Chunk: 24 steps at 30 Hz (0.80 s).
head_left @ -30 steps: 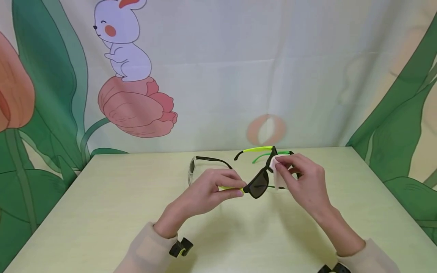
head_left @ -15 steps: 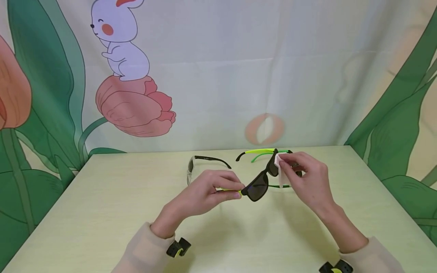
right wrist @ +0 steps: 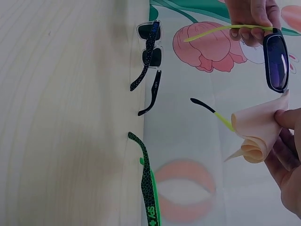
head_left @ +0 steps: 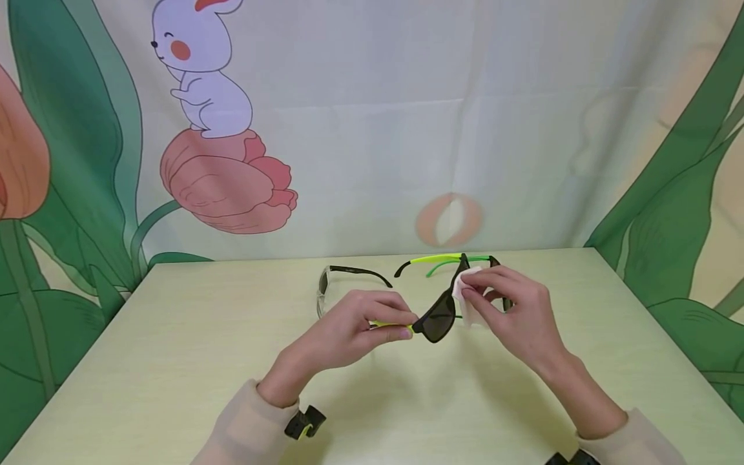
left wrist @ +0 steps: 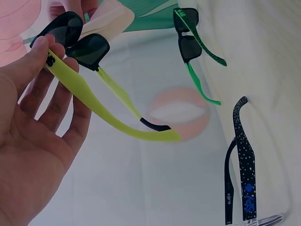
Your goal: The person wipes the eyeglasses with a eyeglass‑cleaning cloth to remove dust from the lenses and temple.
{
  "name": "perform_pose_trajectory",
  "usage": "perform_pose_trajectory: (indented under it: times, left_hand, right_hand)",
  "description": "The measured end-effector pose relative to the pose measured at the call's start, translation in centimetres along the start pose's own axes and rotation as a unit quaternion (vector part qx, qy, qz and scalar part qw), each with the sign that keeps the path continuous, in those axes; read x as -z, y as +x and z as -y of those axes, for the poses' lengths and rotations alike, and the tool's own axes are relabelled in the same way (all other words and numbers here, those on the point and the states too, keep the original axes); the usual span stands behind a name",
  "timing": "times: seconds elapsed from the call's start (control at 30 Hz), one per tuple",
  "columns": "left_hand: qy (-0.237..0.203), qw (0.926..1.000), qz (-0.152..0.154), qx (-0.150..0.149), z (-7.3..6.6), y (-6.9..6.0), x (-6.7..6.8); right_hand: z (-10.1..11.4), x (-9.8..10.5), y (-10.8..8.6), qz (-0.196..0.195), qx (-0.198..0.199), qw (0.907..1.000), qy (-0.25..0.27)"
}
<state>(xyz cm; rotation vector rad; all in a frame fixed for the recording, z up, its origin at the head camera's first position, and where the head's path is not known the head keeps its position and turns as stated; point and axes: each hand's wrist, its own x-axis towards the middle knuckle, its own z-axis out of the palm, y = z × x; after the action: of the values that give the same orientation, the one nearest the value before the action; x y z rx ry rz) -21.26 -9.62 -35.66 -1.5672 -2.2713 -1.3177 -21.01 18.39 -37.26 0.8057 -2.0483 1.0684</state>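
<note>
Black sunglasses [head_left: 438, 319] with yellow-green temples are held up above the table. My left hand [head_left: 353, 328] pinches them at the hinge of one temple [left wrist: 84, 89], fingers and thumb on either side. With thumb and fingers my right hand [head_left: 520, 309] pinches a pale pink cloth [head_left: 472, 309] against the far lens, which the cloth mostly hides in the head view. In the right wrist view the cloth [right wrist: 256, 127] hangs in loose folds over the frame, and the near lens [right wrist: 276, 61] is uncovered.
Clear-framed glasses with black temples [head_left: 360, 269] stand on the table [head_left: 174, 361] behind my left hand. Green-templed sunglasses [left wrist: 190, 47] lie behind my right hand, partly hidden in the head view. A printed curtain [head_left: 349, 161] hangs along the table's back edge.
The right hand and cloth moved slightly right, then back left along the lens area. The held sunglasses shifted a little; the left hand keeps its grip.
</note>
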Motion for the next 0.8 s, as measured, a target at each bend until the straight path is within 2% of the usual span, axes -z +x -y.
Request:
perform_pose_trajectory:
  times: [0.17, 0.43, 0.57, 0.8]
  left_hand:
    - [0.002, 1.0000, 0.005, -0.008, -0.12, 0.16, -0.07]
    - [-0.003, 0.9998, 0.015, -0.013, -0.39, 0.16, -0.19]
    - [-0.006, 0.9998, 0.019, -0.009, -0.48, 0.15, -0.35]
    - [-0.004, 0.9996, 0.022, -0.020, -0.51, 0.20, -0.46]
  right_hand:
    - [0.07, 0.00, 0.15, -0.013, -0.001, 0.9999, -0.007]
    - [-0.24, 0.05, 0.41, -0.010, -0.061, 0.9978, -0.023]
    - [-0.50, 0.21, 0.45, -0.011, -0.081, 0.9962, -0.031]
    - [-0.72, 0.38, 0.47, -0.014, -0.110, 0.9931, -0.039]
